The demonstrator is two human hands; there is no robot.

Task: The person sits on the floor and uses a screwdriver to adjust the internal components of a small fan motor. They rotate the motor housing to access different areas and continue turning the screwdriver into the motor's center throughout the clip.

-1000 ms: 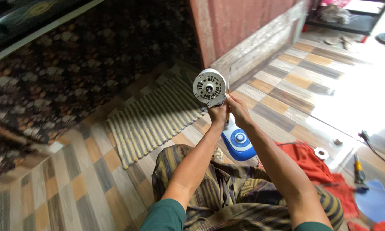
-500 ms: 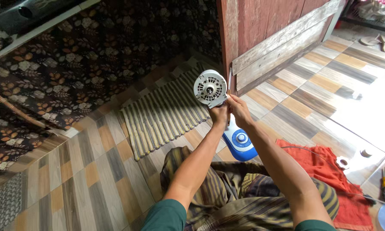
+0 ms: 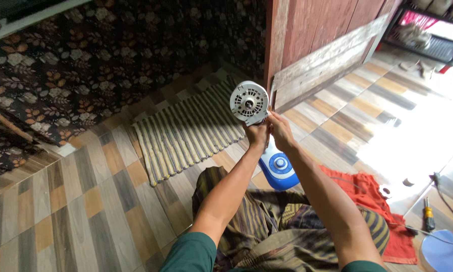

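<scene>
A round white fan motor housing [image 3: 249, 102] with vent slots is raised at arm's length, above the fan's blue and white base [image 3: 278, 169] on the floor. My left hand [image 3: 256, 135] grips the neck just under the housing. My right hand [image 3: 281, 132] closes on the same neck from the right side, fingers near a thin metal rod that sticks up beside the motor. My forearms stretch out over my lap, which is covered by striped cloth.
A striped ribbed mat [image 3: 188, 133] lies ahead on the wood-pattern floor. A red cloth [image 3: 372, 201] is at my right, with a yellow-handled screwdriver [image 3: 428, 214] and a pale blue fan blade [image 3: 445, 252] beyond it. A wooden door [image 3: 322, 45] stands ahead right.
Both hands keep the same grip on the fan's neck. The view has drifted slightly, so the door and screwdriver sit differently in frame.
</scene>
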